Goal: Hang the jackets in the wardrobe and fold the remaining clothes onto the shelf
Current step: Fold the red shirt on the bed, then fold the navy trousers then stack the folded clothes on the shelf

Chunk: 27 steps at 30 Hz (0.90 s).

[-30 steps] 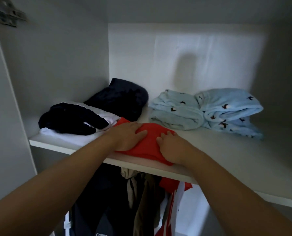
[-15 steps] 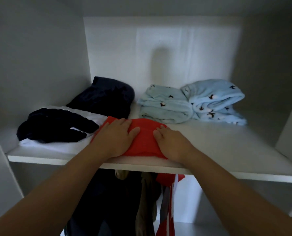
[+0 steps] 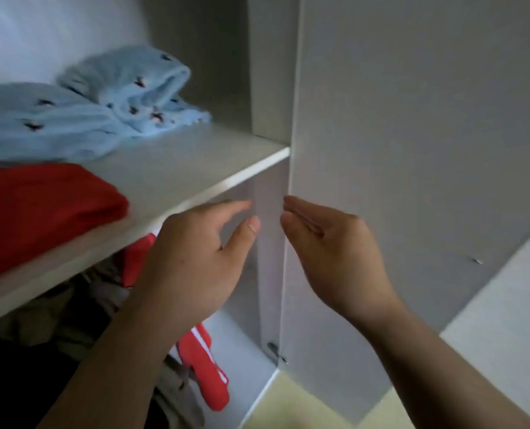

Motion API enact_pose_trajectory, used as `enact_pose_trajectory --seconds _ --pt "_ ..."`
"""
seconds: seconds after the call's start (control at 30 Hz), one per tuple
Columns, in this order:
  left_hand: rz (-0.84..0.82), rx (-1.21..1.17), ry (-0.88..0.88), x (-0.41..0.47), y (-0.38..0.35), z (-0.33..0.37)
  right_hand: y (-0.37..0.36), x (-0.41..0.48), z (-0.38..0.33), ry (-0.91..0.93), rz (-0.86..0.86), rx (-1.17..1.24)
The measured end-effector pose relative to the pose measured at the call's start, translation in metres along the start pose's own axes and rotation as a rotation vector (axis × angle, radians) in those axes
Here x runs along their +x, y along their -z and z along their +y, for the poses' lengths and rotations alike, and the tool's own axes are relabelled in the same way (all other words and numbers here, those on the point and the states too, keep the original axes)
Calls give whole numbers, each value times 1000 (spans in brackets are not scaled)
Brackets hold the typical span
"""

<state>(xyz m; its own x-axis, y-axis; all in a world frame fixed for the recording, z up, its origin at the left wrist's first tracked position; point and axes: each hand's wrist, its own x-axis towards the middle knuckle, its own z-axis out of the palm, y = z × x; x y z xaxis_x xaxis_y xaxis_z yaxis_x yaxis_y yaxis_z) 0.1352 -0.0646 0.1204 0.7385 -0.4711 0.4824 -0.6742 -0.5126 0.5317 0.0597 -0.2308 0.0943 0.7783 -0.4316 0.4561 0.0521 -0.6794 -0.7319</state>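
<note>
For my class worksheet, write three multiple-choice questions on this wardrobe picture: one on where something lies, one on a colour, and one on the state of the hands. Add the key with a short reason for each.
1. Where does the folded red garment lie?
A. On the floor
B. On the shelf, in front of the patterned clothes
C. On a hanger

2. What colour are the patterned clothes at the back of the shelf?
A. Light blue
B. Green
C. Yellow

3. How are the two hands?
A. Both grip the red garment
B. One holds a hanger
C. Both are open and hold nothing

Key:
1 B: it rests on the shelf board, nearer the front edge than the patterned clothes.
2 A: the fluffy fabric is pale blue with small dark marks.
3 C: the left hand and the right hand have relaxed fingers, clear of the clothes.
</note>
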Motion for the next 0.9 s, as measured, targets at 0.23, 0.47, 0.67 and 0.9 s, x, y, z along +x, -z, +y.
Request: enact_pose_trajectory --seconds 0.23,0.47,0.67,0.9 --pt "-439 -311 -262 -59 -122 122 138 -152 52 -399 395 -208" --pt "-707 -443 -576 -180 -185 298 284 -335 51 -634 730 -334" --pt "-904 -582 -735 -337 -221 453 404 -532 38 -775 962 -457" --pt "-1097 -631 -900 -493 -246 601 512 -717 20 -976 1155 -555"
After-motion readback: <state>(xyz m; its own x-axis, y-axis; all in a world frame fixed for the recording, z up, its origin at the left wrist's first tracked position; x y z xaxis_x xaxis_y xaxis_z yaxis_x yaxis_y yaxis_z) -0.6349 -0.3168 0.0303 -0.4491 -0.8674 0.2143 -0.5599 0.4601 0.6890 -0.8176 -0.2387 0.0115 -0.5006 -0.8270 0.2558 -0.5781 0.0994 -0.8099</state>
